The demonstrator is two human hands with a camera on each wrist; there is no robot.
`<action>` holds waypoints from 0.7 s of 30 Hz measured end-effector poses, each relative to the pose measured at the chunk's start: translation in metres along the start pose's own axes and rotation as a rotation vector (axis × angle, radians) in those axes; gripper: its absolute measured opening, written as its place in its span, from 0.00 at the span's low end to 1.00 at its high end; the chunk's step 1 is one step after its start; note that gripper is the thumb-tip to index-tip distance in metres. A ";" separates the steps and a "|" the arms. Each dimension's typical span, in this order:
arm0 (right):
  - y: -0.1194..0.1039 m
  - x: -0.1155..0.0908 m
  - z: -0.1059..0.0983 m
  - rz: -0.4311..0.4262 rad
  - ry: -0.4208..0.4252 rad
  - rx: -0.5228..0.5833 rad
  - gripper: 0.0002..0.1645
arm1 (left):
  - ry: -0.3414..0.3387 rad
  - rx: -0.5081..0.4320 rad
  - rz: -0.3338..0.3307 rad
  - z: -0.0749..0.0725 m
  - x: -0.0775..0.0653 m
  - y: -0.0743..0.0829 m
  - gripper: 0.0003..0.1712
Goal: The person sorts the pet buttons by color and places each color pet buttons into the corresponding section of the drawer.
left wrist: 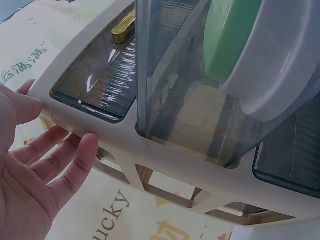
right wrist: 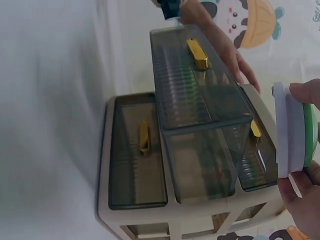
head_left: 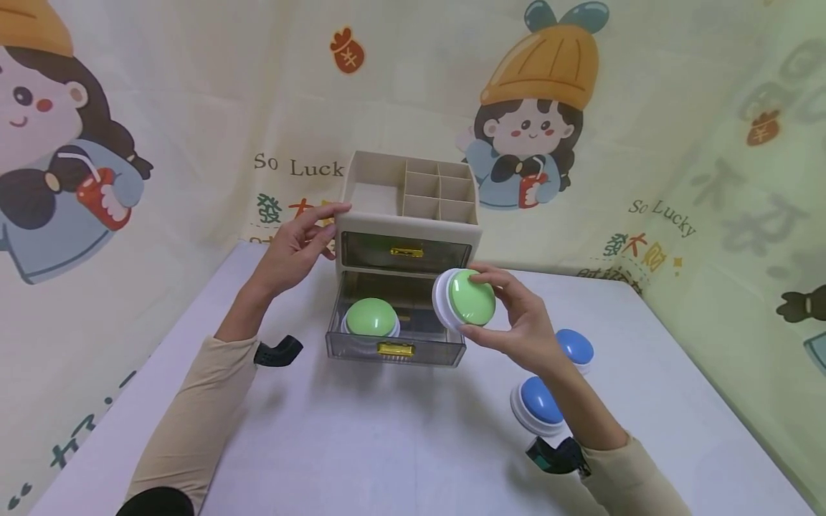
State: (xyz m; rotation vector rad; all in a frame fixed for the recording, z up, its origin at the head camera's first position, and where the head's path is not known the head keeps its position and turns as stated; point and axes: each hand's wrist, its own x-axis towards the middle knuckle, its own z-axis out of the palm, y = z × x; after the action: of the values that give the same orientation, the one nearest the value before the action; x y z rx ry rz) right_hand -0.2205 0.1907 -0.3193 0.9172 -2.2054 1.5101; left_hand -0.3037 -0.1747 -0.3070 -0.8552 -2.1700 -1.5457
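My right hand (head_left: 523,322) pinches a round green-topped push button (head_left: 473,297) by its edges, thumb below and fingers above. It is tilted on its side over the right part of the pulled-out clear drawer (head_left: 348,347). A second green push button (head_left: 372,317) with a white base sits in that drawer's left part. My left hand (head_left: 290,251) touches the upper left side of the beige desk organizer (head_left: 413,228). Its fingers look loosely bent along the side in the left wrist view. In the right wrist view, the held button shows its white base edge-on.
Two blue push buttons (head_left: 574,347) with white bases stand on the white table (head_left: 400,444) at the right, partly behind my right forearm. Smoky drawers, shut, lie above and below the pulled-out one. Open compartments (head_left: 422,185) top the organizer. A printed cloth hangs behind.
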 end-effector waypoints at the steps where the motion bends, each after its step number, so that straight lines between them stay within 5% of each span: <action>1: 0.000 0.001 0.002 0.004 -0.002 0.015 0.42 | 0.001 0.001 0.000 0.000 0.000 0.000 0.24; 13: 0.002 0.005 0.019 0.080 -0.029 0.143 0.41 | 0.002 0.012 0.007 -0.001 -0.001 0.003 0.24; 21: 0.008 0.011 0.025 0.079 -0.061 0.110 0.40 | 0.001 0.012 0.017 -0.001 -0.001 0.002 0.24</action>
State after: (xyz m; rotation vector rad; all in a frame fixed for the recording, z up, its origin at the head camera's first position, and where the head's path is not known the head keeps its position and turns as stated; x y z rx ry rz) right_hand -0.2316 0.1661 -0.3291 0.9310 -2.2448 1.6752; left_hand -0.3015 -0.1753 -0.3057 -0.8663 -2.1632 -1.5233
